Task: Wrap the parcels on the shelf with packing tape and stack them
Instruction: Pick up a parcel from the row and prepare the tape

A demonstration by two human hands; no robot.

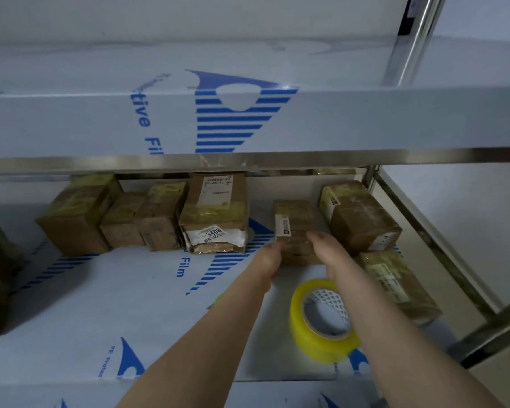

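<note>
Shelf (136, 304) lined with printed film, head view: small parcel (295, 219) mid-back, left hand (265, 260) and right hand (329, 254) each gripping a side, fingers (315, 236) closed on it. Yellow tape roll (312, 346) lies nearer the front; other parcels (209, 207) line the back.

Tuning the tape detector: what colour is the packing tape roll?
Yellow packing tape roll, white patterned core inside; seen best in the head view.
</note>
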